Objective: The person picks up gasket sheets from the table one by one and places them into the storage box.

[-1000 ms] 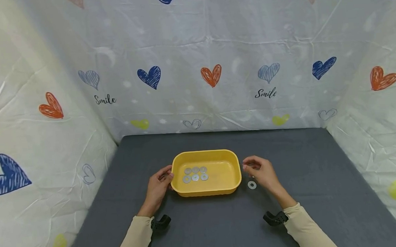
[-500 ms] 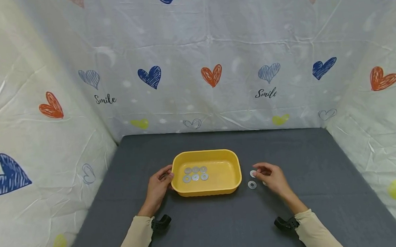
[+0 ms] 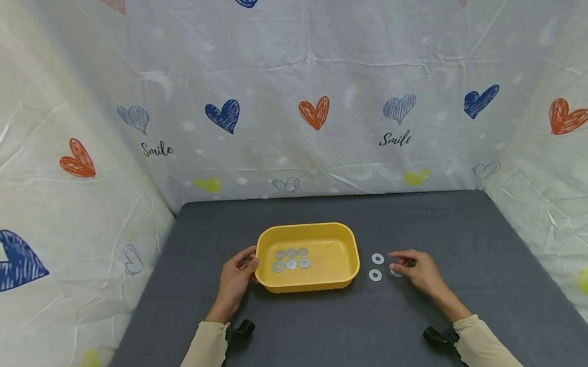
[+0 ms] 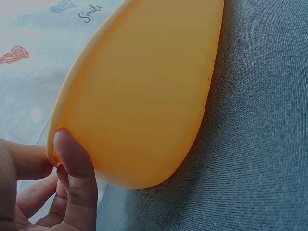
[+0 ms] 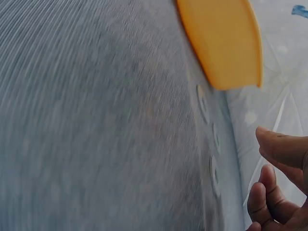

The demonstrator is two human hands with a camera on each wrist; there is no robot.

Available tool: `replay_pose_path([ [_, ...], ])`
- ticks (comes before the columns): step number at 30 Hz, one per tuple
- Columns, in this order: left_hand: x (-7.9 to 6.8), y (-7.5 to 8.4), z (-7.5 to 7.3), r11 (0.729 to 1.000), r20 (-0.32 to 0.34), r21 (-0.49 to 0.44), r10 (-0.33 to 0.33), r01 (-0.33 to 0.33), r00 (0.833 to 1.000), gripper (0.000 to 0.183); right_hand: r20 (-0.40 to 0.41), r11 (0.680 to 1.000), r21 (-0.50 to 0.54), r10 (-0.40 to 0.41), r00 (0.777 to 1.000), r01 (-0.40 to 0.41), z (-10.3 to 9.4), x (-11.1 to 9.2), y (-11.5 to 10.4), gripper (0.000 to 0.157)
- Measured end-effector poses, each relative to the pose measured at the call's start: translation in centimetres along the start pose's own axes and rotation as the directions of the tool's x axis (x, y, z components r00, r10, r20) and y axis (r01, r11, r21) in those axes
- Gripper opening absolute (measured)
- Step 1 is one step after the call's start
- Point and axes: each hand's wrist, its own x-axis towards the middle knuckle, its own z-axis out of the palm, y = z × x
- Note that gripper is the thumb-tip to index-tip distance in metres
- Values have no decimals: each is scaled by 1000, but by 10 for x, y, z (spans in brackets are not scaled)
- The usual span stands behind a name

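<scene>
My left hand (image 3: 236, 275) pinches the left rim of a yellow plastic tray (image 3: 306, 287) between thumb and fingers; the left wrist view shows the thumb (image 4: 77, 159) on the outside wall. Inside, several flat metal washers (image 3: 291, 264) lie in two rows on the left side of the tray floor. To the tray's right, three more washers lie on the table: a far one (image 3: 378, 258), a near one (image 3: 375, 275) and a third (image 3: 396, 273) partly hidden by my right hand (image 3: 420, 268). That hand hovers there, thumb and forefinger apart, nothing seen between them.
A dark grey cloth covers the table (image 3: 302, 338). White curtains (image 3: 353, 169) printed with hearts hang behind it and along both sides. A black wrist strap mount (image 3: 439, 336) sits on the right forearm, another (image 3: 239, 331) on the left.
My right hand has moved rightward from beside the tray, uncovering washers on the table. The left hand keeps its grip on the tray, and the washers inside have not moved.
</scene>
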Motion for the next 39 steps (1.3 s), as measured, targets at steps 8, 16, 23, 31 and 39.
replay_pose_path([
  [8, -1, 1, 1, 1000, -1, 8, -3, 3, 1000, 39, 29, 995, -102, 20, 999, -17, -9, 0, 13, 31],
  [16, -1, 1, 0, 1000, 0, 27, -4, 4, 1000, 40, 112, 986, -126, 121, 986, -107, -11, 1, 13, 36],
  [23, -1, 3, -1, 999, 9, 34, -6, 6, 1000, 39, 141, 987, -98, 142, 980, -129, -10, 1, 16, 34],
  [31, -2, 1, 0, 1000, 3, 18, -1, 1, 1000, 38, 118, 987, -124, 120, 986, -106, -10, -2, 18, 29],
  [39, -1, 0, -1, 1000, 15, 24, -3, 2, 1000, 39, 73, 985, -146, 105, 992, -94, -7, -3, 19, 21],
])
